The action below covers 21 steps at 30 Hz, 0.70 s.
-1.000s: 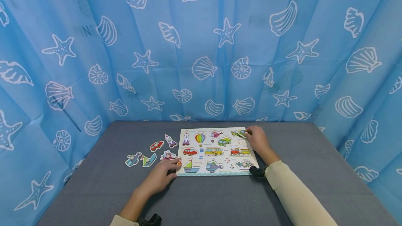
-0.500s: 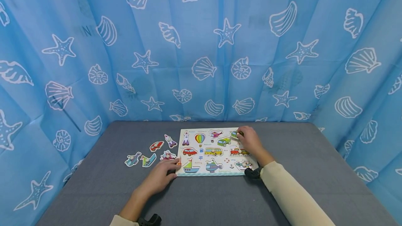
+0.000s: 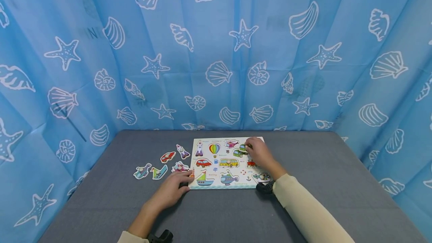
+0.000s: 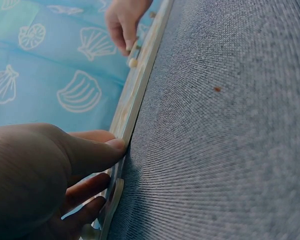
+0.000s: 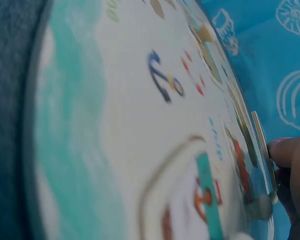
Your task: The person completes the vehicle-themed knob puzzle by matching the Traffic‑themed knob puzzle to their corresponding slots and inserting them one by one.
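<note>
"Above the far part of the board [image 3: 243, 180], what's there?"

"A green piece [image 3: 242, 148], pinched by the right hand [image 3: 260, 153]; the left hand [image 3: 170, 189] touches the left edge, fingers relaxed."

"Progress?"

"Partway, I judge: bus [image 3: 224, 163] seated (knob showing), red car [image 3: 168, 156] loose at left."

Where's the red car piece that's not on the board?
In the head view, the red car piece lies on the gray table, left of the puzzle board and the purple rocket piece, farther back than the boat piece.
</note>
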Each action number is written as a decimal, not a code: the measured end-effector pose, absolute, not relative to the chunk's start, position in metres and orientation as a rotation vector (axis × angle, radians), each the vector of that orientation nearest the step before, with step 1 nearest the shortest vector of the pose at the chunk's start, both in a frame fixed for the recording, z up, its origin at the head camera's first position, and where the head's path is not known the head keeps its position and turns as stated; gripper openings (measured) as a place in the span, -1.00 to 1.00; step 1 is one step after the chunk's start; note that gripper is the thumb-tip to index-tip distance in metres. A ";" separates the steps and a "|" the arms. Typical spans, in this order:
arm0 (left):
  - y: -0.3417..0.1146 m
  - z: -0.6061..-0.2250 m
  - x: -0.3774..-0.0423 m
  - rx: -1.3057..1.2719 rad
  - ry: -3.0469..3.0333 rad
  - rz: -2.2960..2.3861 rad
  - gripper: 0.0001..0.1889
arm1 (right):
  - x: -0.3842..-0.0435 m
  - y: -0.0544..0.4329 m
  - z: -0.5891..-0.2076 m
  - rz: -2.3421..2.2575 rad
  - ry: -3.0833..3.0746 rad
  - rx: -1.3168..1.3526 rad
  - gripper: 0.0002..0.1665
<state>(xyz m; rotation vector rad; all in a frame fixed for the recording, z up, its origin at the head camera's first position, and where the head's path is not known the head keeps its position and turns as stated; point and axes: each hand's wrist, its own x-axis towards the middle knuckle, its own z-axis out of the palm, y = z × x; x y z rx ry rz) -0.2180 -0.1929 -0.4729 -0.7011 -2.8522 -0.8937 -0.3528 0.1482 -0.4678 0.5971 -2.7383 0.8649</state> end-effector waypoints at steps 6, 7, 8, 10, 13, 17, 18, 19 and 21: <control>-0.193 -0.474 -0.218 -0.700 -2.856 -0.891 -0.67 | -0.353 0.139 -0.475 0.850 -2.719 0.652 -0.92; -0.193 -0.474 -0.218 -0.699 -2.856 -0.893 -0.67 | -0.353 0.138 -0.476 0.844 -2.722 0.651 -0.92; -0.193 -0.474 -0.218 -0.698 -2.856 -0.895 -0.67 | -0.352 0.136 -0.477 0.835 -2.724 0.652 -0.92; -0.193 -0.474 -0.218 -0.699 -2.855 -0.896 -0.66 | -0.351 0.134 -0.478 0.828 -2.721 0.659 -0.91; -0.193 -0.473 -0.218 -0.698 -2.856 -0.891 -0.66 | -0.350 0.132 -0.478 0.831 -2.709 0.667 -0.92; -0.193 -0.473 -0.218 -0.698 -2.853 -0.892 -0.66 | -0.350 0.130 -0.478 0.852 -2.712 0.674 -0.93; -0.193 -0.473 -0.218 -0.697 -2.853 -0.895 -0.66 | -0.349 0.129 -0.478 0.852 -2.712 0.678 -0.93; -0.193 -0.473 -0.218 -0.693 -2.855 -0.901 -0.66 | -0.349 0.129 -0.478 0.852 -2.717 0.678 -0.93; -0.193 -0.472 -0.218 -0.689 -2.860 -0.902 -0.66 | -0.349 0.128 -0.478 0.852 -2.720 0.683 -0.93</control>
